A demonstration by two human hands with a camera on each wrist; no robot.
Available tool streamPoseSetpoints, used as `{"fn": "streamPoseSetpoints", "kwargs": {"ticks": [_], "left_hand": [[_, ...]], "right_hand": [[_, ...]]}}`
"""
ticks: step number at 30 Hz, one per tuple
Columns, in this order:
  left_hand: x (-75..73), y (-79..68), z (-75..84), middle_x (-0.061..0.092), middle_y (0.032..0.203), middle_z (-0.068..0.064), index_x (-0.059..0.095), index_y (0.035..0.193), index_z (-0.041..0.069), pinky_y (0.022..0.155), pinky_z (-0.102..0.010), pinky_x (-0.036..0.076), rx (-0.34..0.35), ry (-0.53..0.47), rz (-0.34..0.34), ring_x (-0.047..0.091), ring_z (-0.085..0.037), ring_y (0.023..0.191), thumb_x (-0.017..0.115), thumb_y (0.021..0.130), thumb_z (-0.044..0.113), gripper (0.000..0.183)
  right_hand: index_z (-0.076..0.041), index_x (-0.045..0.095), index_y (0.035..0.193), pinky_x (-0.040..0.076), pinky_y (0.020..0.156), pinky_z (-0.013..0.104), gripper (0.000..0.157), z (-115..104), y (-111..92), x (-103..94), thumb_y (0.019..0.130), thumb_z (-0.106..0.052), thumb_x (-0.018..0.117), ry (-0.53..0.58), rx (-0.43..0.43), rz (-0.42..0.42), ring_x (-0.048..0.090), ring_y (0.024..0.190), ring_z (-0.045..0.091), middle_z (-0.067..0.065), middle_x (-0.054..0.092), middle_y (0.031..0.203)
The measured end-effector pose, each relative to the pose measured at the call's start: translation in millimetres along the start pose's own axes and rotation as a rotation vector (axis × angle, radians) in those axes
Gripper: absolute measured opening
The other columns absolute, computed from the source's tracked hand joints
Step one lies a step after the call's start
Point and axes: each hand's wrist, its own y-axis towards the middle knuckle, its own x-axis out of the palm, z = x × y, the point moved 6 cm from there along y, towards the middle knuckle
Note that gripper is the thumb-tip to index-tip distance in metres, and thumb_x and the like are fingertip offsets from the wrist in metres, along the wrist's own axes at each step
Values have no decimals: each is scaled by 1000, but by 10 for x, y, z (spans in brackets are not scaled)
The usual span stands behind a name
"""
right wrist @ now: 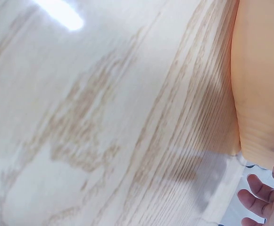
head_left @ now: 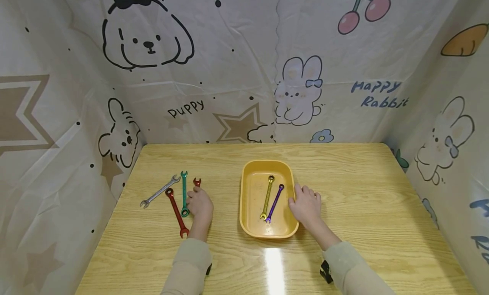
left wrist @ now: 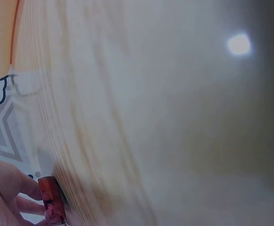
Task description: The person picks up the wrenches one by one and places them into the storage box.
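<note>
In the head view my left hand [head_left: 200, 205] bends over a short red wrench [head_left: 197, 182], whose open end sticks out beyond the fingers. The left wrist view shows that red wrench [left wrist: 52, 200] pinched between thumb and fingers; my palm hides the rest. A longer red wrench [head_left: 177, 212], a green wrench [head_left: 184, 195] and a silver wrench [head_left: 160, 192] lie just left of this hand. My right hand [head_left: 307, 205] rests at the right rim of a yellow tray [head_left: 250, 227], fingers loosely bent. Inside the tray lie a gold wrench [head_left: 268, 197] and a purple wrench [head_left: 275, 203].
Everything stands on a light wood-grain table [head_left: 351, 172]. Printed cloth [head_left: 237, 40] with cartoon animals walls off the back and both sides. Between the left hand and the tray is a strip of bare tabletop. A bright reflection falls in front of the tray.
</note>
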Motion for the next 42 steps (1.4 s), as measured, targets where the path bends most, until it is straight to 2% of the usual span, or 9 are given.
{"fn": "streamPoseSetpoints", "kwargs": {"ticks": [14,20,21,24,27,28,29,37,42], "left_hand": [[-45,-22,30,43,108,-38,39,125,-14,61,-45,49,32,11,49,52,-46,87,42,93,1,36],[58,68,6,44,109,-39,38,128,-15,60,-45,49,25,53,5,52,-46,86,43,92,0,39],[85,92,4,44,105,-38,39,125,-16,56,-44,47,32,82,36,52,-45,81,44,91,-1,38],[113,123,-1,46,101,-36,40,124,-16,53,-43,46,43,120,34,53,-43,76,46,90,-1,38],[78,99,12,47,98,-35,41,122,-17,51,-42,46,65,131,32,53,-41,72,47,90,0,37],[53,79,14,48,99,-35,41,123,-17,52,-42,47,68,114,0,54,-41,74,47,90,1,38],[33,62,17,48,98,-35,41,122,-17,52,-42,47,74,113,-1,54,-40,73,47,90,1,37],[-25,-4,23,50,94,-31,42,122,-17,54,-40,48,118,138,25,56,-36,71,47,91,2,36],[-67,-24,25,52,92,-30,45,118,-17,55,-42,50,130,74,71,58,-38,71,46,92,1,32]], "right_hand": [[-5,46,120,29,91,56,41,-12,4,-26,86,-29,50,5,-7,12,49,99,37,19,54,103],[-5,46,120,29,91,56,41,-11,-2,-26,86,-28,50,8,-10,13,49,99,37,19,54,104],[-4,46,121,29,91,56,42,-10,-3,-23,86,-28,50,8,-10,12,49,100,37,19,54,104],[-4,46,122,29,91,56,43,-7,-3,-20,87,-28,50,8,-8,13,49,100,37,20,54,105],[-5,46,122,29,91,55,43,-5,-2,-13,87,-29,50,2,-3,13,49,101,37,19,54,105],[-5,46,121,29,91,55,42,-5,0,-12,86,-29,50,0,-3,13,49,101,37,19,54,105],[-5,47,121,29,91,55,42,-5,0,-8,86,-29,50,-1,-3,13,49,100,37,19,54,105],[-5,46,120,28,92,56,41,1,4,-2,86,-28,50,7,1,8,48,101,37,19,54,105],[-5,46,121,27,92,56,41,10,9,4,86,-28,49,7,4,3,48,102,38,20,54,105]]}}
